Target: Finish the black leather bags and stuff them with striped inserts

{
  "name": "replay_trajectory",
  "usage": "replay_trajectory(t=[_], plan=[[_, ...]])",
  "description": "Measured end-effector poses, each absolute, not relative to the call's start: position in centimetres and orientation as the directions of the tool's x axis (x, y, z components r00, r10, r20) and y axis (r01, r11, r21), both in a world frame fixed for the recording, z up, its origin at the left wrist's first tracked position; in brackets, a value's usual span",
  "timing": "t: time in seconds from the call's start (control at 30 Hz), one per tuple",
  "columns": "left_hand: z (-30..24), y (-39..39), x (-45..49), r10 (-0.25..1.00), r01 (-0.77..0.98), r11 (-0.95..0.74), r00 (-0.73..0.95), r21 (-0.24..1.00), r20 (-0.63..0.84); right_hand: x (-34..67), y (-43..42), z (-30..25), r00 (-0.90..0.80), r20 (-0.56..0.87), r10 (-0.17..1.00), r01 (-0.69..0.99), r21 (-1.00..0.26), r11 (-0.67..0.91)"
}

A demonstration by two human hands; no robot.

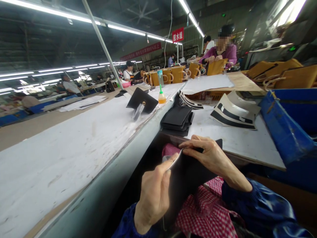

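Observation:
A black flat leather piece (188,175) rests over my lap, above a red-and-white checked apron (205,211). My left hand (153,195) grips its near left edge, thumb on top, fingers closed round it. My right hand (210,155) presses along the upper edge with fingers together, pinching the piece. Both forearms wear blue sleeves.
A stack of black pieces (177,119) lies on the table ahead. Striped black-and-white cut parts (232,112) sit to the right, by a blue bin (287,125). A folded black piece (141,99) and a glue bottle (161,97) stand on the white conveyor belt (74,145). Tan handbags (173,75) and several seated workers farther back.

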State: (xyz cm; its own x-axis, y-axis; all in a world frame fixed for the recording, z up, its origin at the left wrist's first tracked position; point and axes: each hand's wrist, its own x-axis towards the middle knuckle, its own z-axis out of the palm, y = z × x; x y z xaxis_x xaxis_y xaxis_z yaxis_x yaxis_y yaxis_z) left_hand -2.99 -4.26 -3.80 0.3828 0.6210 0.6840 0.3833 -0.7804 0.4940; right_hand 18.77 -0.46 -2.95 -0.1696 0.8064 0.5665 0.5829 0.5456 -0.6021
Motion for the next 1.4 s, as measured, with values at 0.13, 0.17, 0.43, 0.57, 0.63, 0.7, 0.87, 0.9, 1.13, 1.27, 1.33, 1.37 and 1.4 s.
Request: replay_trajectory(t=[0.13,0.17,0.43,0.57,0.63,0.7,0.87,0.9,1.13,1.27,1.33,1.37,1.4], plan=[[-3.9,-3.9,-3.1,0.549,0.371,-0.831,0.423,0.415,0.721,19.0,-0.5,-2.5,-0.287,0.583,0.760,0.606,-0.505,0.615],[-3.9,-3.8,-3.1,0.546,0.366,-0.833,0.425,0.415,0.722,19.0,-0.4,-2.4,-0.297,0.589,0.752,0.613,-0.486,0.623],[-2.8,-2.2,-3.8,0.707,0.709,-0.605,0.269,0.363,0.654,17.2,1.3,-3.9,-0.325,0.660,0.677,0.757,-0.247,0.605],[-2.5,-1.3,-2.0,0.762,0.871,-0.472,0.324,0.138,0.561,15.6,1.5,-4.3,-0.399,0.679,0.616,0.767,-0.120,0.630],[-2.2,-1.1,-0.9,0.848,0.915,-0.394,0.324,0.090,0.419,15.0,1.4,-4.4,-0.425,0.686,0.590,0.763,-0.079,0.642],[-2.0,-0.9,-0.1,0.911,0.947,-0.317,0.291,0.046,0.294,14.6,1.4,-4.4,-0.437,0.688,0.580,0.765,-0.055,0.642],[-2.8,0.1,-0.5,0.934,0.944,-0.303,0.268,0.128,0.237,15.5,1.4,-4.6,-0.438,0.686,0.582,0.764,-0.057,0.642],[-3.0,0.3,-1.0,0.936,0.937,-0.304,0.259,0.175,0.237,16.1,1.3,-4.6,-0.428,0.687,0.588,0.770,-0.064,0.635],[-3.4,0.7,-5.1,0.927,0.821,-0.321,0.171,0.472,0.334,22.4,0.4,-5.3,-0.154,0.777,0.611,0.854,-0.206,0.477],[-3.0,0.3,-6.3,0.899,0.745,-0.371,0.138,0.554,0.416,23.8,1.8,-6.5,0.014,0.729,0.685,0.708,-0.491,0.508],[-2.8,0.1,-6.6,0.885,0.718,-0.398,0.139,0.570,0.444,23.6,2.6,-7.1,0.073,0.703,0.707,0.601,-0.597,0.532],[-2.8,-0.1,-6.6,0.880,0.706,-0.412,0.144,0.576,0.453,23.5,3.0,-7.2,0.089,0.684,0.724,0.546,-0.641,0.539],[-2.7,-0.3,-6.7,0.876,0.695,-0.425,0.154,0.580,0.457,23.4,3.2,-7.3,0.090,0.654,0.751,0.487,-0.687,0.539]])
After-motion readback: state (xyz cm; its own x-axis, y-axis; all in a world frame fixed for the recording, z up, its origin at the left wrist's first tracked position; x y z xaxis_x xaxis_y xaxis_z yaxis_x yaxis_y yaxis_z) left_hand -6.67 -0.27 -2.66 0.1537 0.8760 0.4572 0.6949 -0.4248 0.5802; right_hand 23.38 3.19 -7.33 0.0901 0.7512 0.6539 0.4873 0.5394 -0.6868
